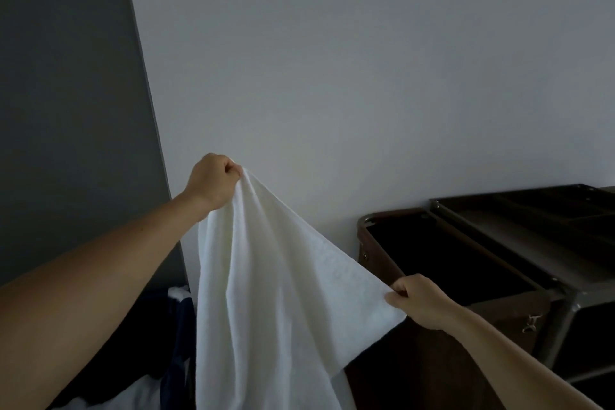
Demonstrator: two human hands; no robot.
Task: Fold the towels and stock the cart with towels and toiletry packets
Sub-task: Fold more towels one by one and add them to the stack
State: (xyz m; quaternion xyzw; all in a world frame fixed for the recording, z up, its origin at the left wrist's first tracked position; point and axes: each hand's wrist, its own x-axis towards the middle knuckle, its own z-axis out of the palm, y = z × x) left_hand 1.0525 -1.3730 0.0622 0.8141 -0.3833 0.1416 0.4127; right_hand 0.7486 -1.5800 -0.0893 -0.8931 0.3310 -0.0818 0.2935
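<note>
The left hand [213,181] pinches one corner of a white terry cloth towel [266,293] held high; the right hand [421,301] grips another corner lower down. The towel's bottom runs out of view. Beside it stands a dark brown metal-framed cart [499,263], its interior too dark to read.
</note>
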